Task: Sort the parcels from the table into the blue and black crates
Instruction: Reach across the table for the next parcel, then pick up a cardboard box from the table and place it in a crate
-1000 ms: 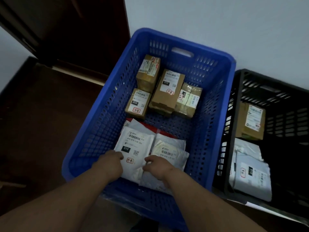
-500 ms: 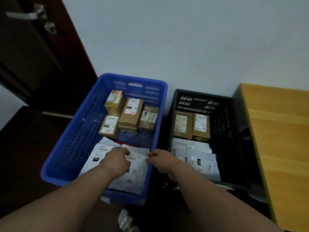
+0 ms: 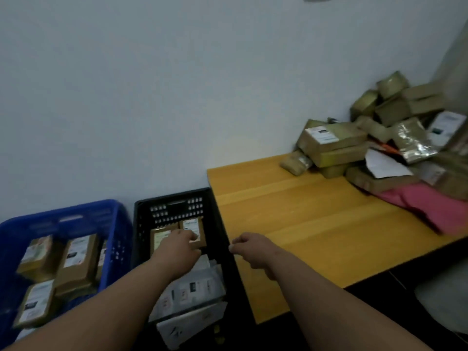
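Note:
The blue crate [image 3: 119,219] stands at the lower left with several brown boxes [image 3: 76,259] in it. Beside it the black crate [image 3: 177,196] holds two brown boxes [image 3: 195,225] at the back and white mailer bags [image 3: 195,287] in front. My left hand [image 3: 177,252] hovers over the black crate, fingers loosely curled, holding nothing. My right hand [image 3: 253,249] hangs over the crate's right rim and the table's left edge, also empty with fingers loosely curled. A pile of parcels [image 3: 379,140] lies on the yellow wooden table [image 3: 304,224] at the far right.
A pink bag [image 3: 430,206] lies under the parcel pile. A white wall runs behind the crates and table. A pale chair seat [image 3: 445,302] shows at the lower right below the table's front edge.
My view has swung right from the blue crate to the table. Both hands have left the white bags in the blue crate and moved right, over the black crate and the table edge.

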`<control>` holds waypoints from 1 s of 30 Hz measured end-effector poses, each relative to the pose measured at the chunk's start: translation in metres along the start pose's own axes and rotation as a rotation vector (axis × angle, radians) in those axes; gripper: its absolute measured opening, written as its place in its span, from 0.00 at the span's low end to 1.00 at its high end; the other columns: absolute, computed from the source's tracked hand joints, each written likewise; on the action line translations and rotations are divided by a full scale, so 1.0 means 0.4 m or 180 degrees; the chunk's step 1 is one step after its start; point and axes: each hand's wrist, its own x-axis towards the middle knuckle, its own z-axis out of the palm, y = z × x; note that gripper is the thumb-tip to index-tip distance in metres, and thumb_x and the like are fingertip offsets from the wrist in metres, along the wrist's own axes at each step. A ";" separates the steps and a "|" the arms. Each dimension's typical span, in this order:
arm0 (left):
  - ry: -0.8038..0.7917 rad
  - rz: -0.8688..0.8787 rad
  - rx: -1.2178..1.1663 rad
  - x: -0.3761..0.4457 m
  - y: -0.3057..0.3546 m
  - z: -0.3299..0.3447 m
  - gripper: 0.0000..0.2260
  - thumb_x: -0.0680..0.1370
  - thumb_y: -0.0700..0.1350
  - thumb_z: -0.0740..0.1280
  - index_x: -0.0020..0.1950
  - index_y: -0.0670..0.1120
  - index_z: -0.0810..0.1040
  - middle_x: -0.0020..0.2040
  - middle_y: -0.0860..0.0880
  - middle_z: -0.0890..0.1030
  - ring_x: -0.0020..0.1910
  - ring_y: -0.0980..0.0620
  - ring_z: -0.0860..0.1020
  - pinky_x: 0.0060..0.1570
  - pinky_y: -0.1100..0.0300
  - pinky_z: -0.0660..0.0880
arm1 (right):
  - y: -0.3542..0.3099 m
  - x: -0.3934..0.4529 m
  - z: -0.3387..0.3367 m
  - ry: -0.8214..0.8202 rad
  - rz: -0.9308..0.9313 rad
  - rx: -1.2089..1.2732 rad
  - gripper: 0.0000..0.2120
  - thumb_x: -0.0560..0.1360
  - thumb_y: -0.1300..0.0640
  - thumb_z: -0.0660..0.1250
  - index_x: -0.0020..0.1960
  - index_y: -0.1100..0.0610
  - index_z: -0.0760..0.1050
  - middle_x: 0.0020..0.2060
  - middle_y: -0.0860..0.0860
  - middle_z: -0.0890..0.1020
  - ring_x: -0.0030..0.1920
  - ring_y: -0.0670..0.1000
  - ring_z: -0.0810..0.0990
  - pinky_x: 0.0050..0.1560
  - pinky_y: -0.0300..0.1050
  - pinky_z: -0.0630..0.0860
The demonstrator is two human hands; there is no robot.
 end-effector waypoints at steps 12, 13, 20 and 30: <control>-0.0315 0.0363 -0.0574 0.304 0.389 0.080 0.29 0.80 0.51 0.65 0.78 0.49 0.57 0.76 0.46 0.61 0.68 0.44 0.70 0.63 0.51 0.73 | 0.146 0.060 -0.405 0.0860 0.0420 0.0215 0.12 0.80 0.50 0.64 0.61 0.53 0.74 0.58 0.50 0.75 0.55 0.52 0.75 0.57 0.50 0.74; -0.0326 0.0372 -0.0604 0.327 0.416 0.078 0.29 0.80 0.51 0.65 0.78 0.49 0.57 0.76 0.46 0.61 0.69 0.44 0.69 0.64 0.50 0.72 | 0.152 0.061 -0.444 0.0956 0.0430 0.0269 0.10 0.79 0.50 0.65 0.58 0.52 0.75 0.55 0.49 0.76 0.54 0.51 0.76 0.55 0.49 0.74; -0.0378 0.0353 -0.1088 0.467 0.586 0.066 0.30 0.79 0.49 0.66 0.77 0.47 0.59 0.75 0.45 0.64 0.70 0.44 0.68 0.62 0.53 0.70 | 0.210 0.121 -0.644 0.1331 0.0531 0.0548 0.06 0.79 0.52 0.64 0.53 0.53 0.76 0.44 0.49 0.75 0.40 0.48 0.72 0.38 0.41 0.68; -0.0342 -0.0212 -0.1780 0.685 0.844 0.098 0.28 0.80 0.52 0.63 0.77 0.46 0.59 0.75 0.46 0.65 0.71 0.45 0.67 0.62 0.55 0.69 | 0.213 0.438 -1.020 0.2522 -0.0052 0.0405 0.19 0.79 0.52 0.63 0.67 0.58 0.71 0.63 0.57 0.74 0.62 0.58 0.73 0.59 0.51 0.70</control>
